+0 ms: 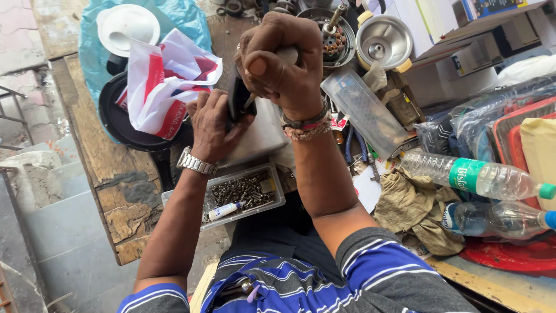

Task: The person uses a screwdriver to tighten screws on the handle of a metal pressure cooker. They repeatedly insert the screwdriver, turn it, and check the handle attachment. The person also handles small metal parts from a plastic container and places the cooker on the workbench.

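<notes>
Black part [236, 98] sits clenched in the left hand [213, 124]; the right hand [278, 61] fists a tool handle [287, 55]. Hard pressure could make the tool slip and jab the left fingers.

we see soft, bright daylight, even across the worktop [116, 174], with only faint shadows under our arms. glare whitens the white lid [127, 26] and the steel bowl [383, 39], and glints off the bottles [475, 177]. focus is sharp mid-frame; the wide lens bends and stretches the edges.
</notes>
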### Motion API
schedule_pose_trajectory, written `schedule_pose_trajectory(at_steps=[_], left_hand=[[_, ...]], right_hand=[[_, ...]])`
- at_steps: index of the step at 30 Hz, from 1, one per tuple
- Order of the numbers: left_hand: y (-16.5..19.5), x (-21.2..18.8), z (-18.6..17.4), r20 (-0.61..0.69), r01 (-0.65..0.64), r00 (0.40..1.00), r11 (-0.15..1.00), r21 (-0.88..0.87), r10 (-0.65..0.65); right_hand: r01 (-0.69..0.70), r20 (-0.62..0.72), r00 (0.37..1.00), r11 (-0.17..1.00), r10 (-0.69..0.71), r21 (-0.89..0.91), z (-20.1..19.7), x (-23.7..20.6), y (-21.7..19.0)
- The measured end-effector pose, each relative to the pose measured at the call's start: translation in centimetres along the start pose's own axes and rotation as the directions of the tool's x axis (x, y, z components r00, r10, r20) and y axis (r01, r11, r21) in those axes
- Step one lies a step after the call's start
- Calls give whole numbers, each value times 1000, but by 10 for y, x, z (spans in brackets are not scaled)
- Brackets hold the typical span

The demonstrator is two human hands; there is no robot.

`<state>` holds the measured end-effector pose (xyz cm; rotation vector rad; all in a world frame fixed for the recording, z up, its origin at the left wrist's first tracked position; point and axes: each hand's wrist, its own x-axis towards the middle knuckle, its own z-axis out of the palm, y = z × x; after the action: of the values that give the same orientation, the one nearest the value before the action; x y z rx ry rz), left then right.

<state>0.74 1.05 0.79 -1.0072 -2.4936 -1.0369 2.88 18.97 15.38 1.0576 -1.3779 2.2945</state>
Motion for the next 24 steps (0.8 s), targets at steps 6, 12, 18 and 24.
schedule_pose_trajectory(at_steps=[6, 12, 18, 24], left_hand=[[-7, 1, -1, -27, -32, 999, 999, -43, 30], [-11, -1, 0, -19, -7, 1000, 1000, -25, 7], [-15, 0, 0, -39, -32, 999, 999, -22, 31], [-15, -3, 1, -26, -21, 999, 1000, -2, 21]], right_hand=[[20, -56, 998, 992, -27, -127, 9, 5, 3], [74, -229, 966, 976, -121, -203, 13, -1, 15], [182, -420, 853, 931, -310, -317, 12, -2, 23], [147, -587, 699, 886, -408, -441, 20, -8, 26]])
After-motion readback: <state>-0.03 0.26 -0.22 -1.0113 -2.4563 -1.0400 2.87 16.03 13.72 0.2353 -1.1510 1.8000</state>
